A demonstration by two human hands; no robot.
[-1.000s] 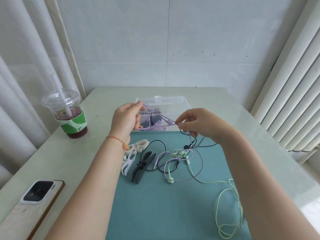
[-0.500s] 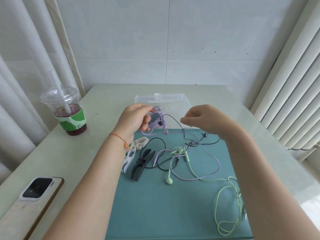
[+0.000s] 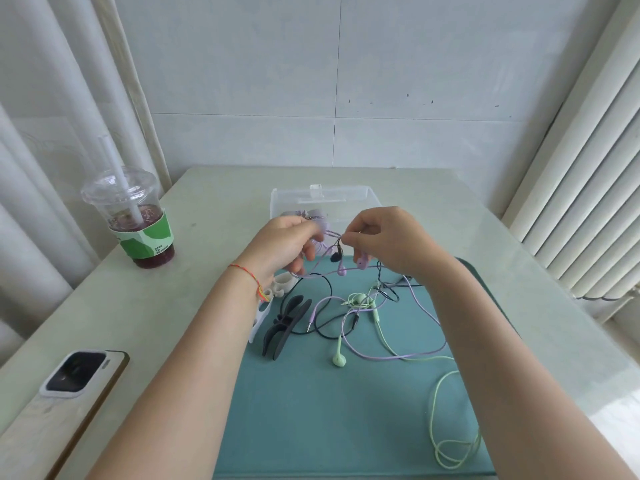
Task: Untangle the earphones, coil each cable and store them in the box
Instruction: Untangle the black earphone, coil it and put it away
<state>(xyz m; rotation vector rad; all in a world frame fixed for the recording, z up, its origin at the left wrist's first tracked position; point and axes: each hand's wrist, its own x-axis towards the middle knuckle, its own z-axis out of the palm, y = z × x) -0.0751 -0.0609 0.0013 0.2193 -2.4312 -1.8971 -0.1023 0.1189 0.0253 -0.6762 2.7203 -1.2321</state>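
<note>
Purple, black and green earphone cables lie tangled on a teal mat point(image 3: 311, 410). My left hand point(image 3: 284, 244) grips a bunch of the purple cable point(image 3: 391, 355) above the mat's far edge. My right hand point(image 3: 384, 237) pinches the purple and black cables close beside it, with purple earbuds point(image 3: 362, 263) dangling below. The black cable point(image 3: 325, 292) loops on the mat. A green earbud point(image 3: 339, 358) and green cable point(image 3: 436, 427) trail to the near right. The clear plastic box point(image 3: 322, 199) stands just behind my hands.
A dark winder point(image 3: 287, 323) and a white winder point(image 3: 282, 284) lie on the mat's left part. A lidded drink cup with a straw point(image 3: 133, 220) stands at the far left. A phone point(image 3: 69, 379) lies at the near left on the table point(image 3: 194, 271).
My two hands have come closer together in front of the box. The purple earbuds now hang under my right hand, and the cable between the hands has gone slack.
</note>
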